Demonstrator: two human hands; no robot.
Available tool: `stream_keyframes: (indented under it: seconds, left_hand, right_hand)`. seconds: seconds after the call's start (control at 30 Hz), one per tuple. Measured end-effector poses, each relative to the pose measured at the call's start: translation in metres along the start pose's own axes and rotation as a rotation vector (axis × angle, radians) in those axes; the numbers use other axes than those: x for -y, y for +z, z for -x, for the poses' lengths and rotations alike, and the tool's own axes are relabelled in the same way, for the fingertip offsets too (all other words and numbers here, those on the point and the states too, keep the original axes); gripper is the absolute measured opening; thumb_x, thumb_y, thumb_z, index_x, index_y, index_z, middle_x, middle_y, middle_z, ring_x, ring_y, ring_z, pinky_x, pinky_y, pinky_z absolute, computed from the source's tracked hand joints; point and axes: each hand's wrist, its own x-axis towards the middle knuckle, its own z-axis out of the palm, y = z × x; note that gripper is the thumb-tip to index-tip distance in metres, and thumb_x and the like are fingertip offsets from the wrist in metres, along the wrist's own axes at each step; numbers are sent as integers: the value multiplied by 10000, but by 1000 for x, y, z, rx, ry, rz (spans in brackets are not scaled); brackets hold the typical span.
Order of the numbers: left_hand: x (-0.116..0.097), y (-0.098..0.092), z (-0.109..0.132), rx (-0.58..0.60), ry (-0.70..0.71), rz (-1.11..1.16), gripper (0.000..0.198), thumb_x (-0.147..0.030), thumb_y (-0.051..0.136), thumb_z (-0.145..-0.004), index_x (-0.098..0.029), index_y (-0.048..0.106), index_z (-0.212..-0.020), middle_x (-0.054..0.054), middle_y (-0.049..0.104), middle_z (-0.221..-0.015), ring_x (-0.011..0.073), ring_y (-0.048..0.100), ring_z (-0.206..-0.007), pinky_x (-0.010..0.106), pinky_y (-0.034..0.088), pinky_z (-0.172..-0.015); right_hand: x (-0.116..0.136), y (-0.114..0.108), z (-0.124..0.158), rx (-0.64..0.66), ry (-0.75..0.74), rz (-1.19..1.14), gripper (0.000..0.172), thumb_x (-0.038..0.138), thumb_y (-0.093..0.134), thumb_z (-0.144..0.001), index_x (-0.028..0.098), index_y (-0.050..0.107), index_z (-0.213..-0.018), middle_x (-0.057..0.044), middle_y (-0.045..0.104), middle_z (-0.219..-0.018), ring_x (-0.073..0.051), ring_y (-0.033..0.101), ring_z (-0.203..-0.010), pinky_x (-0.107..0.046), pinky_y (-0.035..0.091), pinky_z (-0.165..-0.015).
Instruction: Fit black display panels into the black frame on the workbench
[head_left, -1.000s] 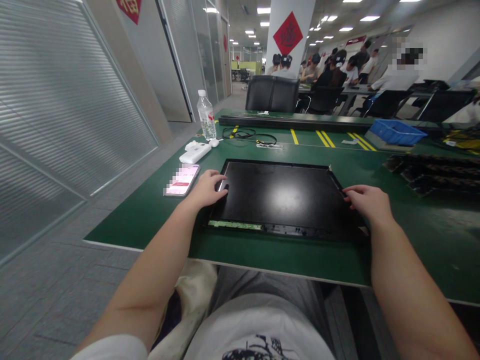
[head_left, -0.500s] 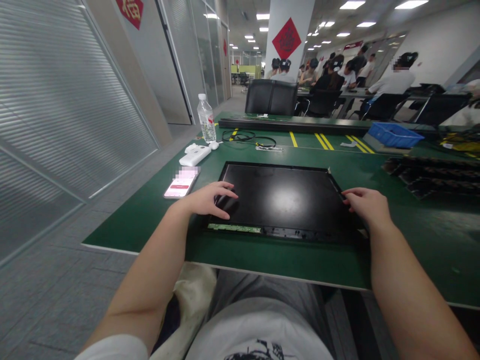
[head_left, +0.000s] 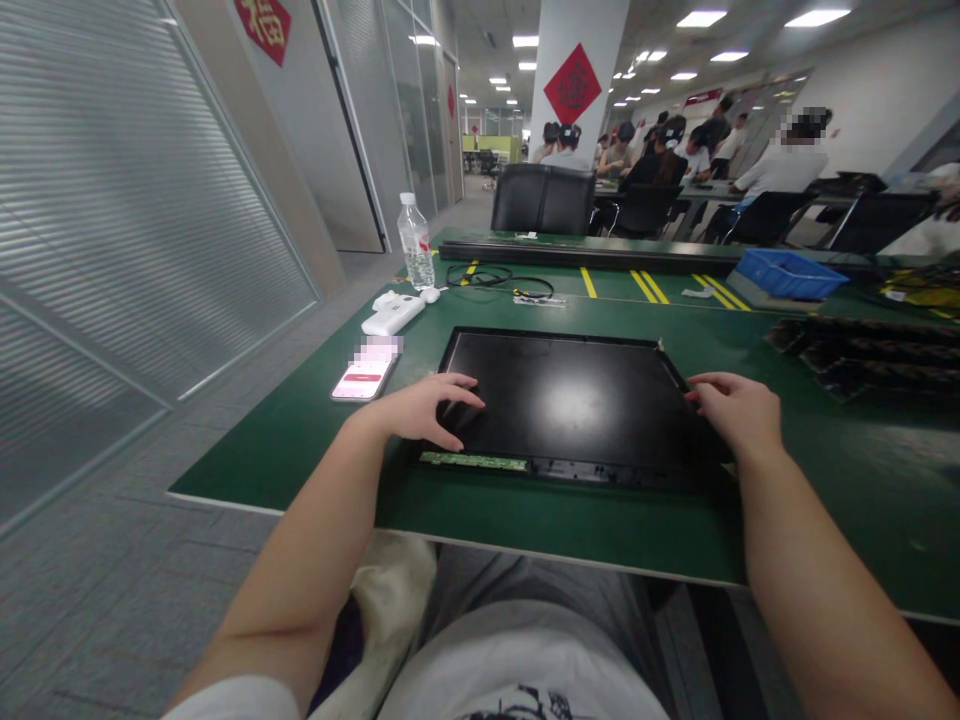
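Note:
A black flat display panel [head_left: 570, 400] lies face up on the green table [head_left: 300, 440], with a thin green circuit strip [head_left: 472, 461] along its near edge. My left hand [head_left: 427, 410] rests on the panel's near left corner, fingers spread flat on the glass. My right hand [head_left: 731, 410] lies on the panel's right edge, fingers curled over the rim. Neither hand lifts the panel.
A phone with a lit screen [head_left: 365, 378] lies left of the panel. Behind it are a white device [head_left: 392, 314], a water bottle [head_left: 415, 241] and a black cable [head_left: 499, 277]. A blue bin [head_left: 793, 273] and dark trays [head_left: 870, 345] stand at the right. Several people sit at far tables.
My left hand has slid from the panel's left edge inward onto the glass and its fingers have spread. My right hand has stayed at the right edge.

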Motion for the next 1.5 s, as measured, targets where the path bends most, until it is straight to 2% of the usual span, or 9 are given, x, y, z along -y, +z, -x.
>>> stream_keyframes:
  seconds: [0.1, 0.2, 0.33, 0.47, 0.97, 1.17, 1.5]
  left_hand:
    - [0, -1, 0, 9, 14, 9, 696, -501, 891, -738, -296, 724, -1382, 111, 488, -1655, 380, 483, -1488, 509, 299, -1265]
    - [2, -1, 1, 10, 17, 13, 723, -490, 893, -726, -298, 713, -1399, 108, 489, -1656, 383, 487, -1487, 499, 311, -1262]
    - [6, 0, 0, 5, 29, 24, 792, -464, 900, -700, -319, 678, -1446, 95, 492, -1656, 379, 484, -1494, 493, 335, -1256]
    - [8, 1, 0, 5, 34, 53, 851, -456, 900, -692, -310, 640, -1489, 103, 451, -1682, 370, 469, -1510, 468, 370, -1242]
    - [7, 2, 1, -29, -3, 66, 900, -415, 931, -668, -288, 619, -1502, 151, 224, -1778, 429, 282, -1607, 533, 311, -1273]
    - [5, 3, 1, -35, -36, 46, 933, -421, 928, -666, -283, 588, -1524, 163, 224, -1778, 446, 256, -1613, 545, 322, -1265]
    - [4, 3, 0, -41, -20, 33, 832, -353, 904, -687, -262, 624, -1465, 172, 237, -1775, 422, 242, -1623, 533, 318, -1265]
  right_hand:
    - [-6, 1, -4, -51, -35, 56, 211, 341, 633, -720, 270, 809, -811, -43, 780, -803, -290, 712, -844, -434, 542, -840]
    - [-8, 1, -5, -43, -22, 65, 196, 350, 650, -721, 279, 818, -794, -45, 782, -824, -292, 702, -886, -421, 536, -858]
    - [-8, 0, -4, -21, -13, 36, 199, 335, 667, -756, 284, 832, -855, -45, 790, -859, -279, 702, -883, -401, 534, -861]
    - [-7, 1, -4, -8, -5, 68, 167, 350, 691, -762, 286, 829, -830, -47, 775, -815, -282, 698, -855, -393, 537, -815]
    - [-4, 2, -4, 59, 21, 99, 135, 332, 685, -763, 291, 814, -767, -59, 788, -872, -306, 702, -901, -423, 533, -848]
    - [-5, 2, -6, 65, 25, 91, 138, 335, 679, -759, 291, 810, -753, -57, 788, -856, -302, 700, -881, -423, 530, -835]
    - [-2, 2, -4, 63, 35, 110, 132, 322, 677, -764, 293, 804, -746, -53, 781, -835, -293, 700, -860, -411, 534, -818]
